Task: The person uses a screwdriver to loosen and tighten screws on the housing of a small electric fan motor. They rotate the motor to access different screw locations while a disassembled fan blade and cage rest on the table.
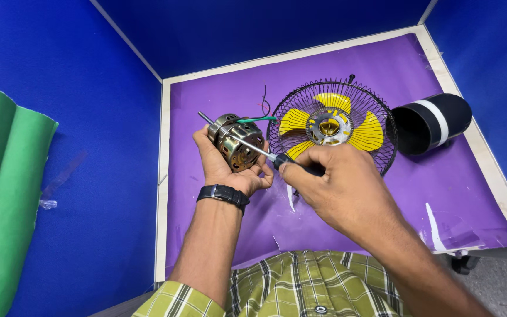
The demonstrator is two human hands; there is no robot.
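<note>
There is one view only, from a camera on the person's head. It looks steeply down and forward at the purple-covered desk (pixel 335 76), close above the near edge. The far corners and blue partition walls (pixel 77 88) are visible.

The light is bright and even, coming from above. Shadows are soft and short under the hands. Small glare shines on the metal motor (pixel 237 142). Focus is sharp; edges bend slightly.
</note>
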